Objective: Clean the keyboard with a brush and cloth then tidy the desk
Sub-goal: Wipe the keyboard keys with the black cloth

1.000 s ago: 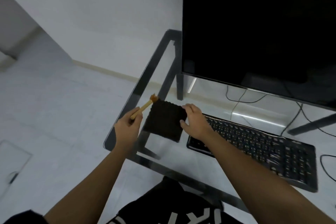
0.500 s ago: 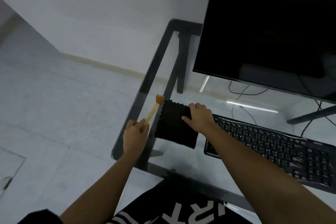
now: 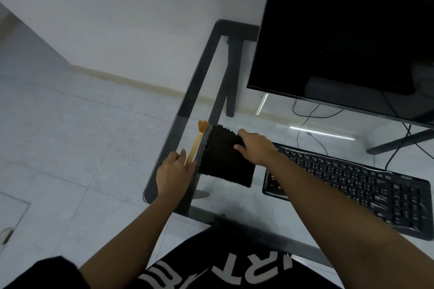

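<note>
A black keyboard (image 3: 357,180) lies on the glass desk (image 3: 234,204) at the right. To its left a square black cloth (image 3: 223,159) lies flat on the glass. My right hand (image 3: 254,146) rests on the cloth's far right corner, fingers curled over its edge. A thin brush (image 3: 196,142) with a pale wooden handle and orange bristles lies along the desk's left side, bristles pointing away from me. My left hand (image 3: 175,171) pinches the near end of the handle between thumb and fingers.
A large dark monitor (image 3: 352,30) stands over the back of the desk. Black cables (image 3: 310,112) show through the glass behind the keyboard. The desk's black frame (image 3: 187,101) and rounded corner are just left of the brush. Beyond is tiled floor.
My left hand has lowered the brush until it lies flat beside the cloth. My right hand has stayed on the cloth. The view has shifted left and down.
</note>
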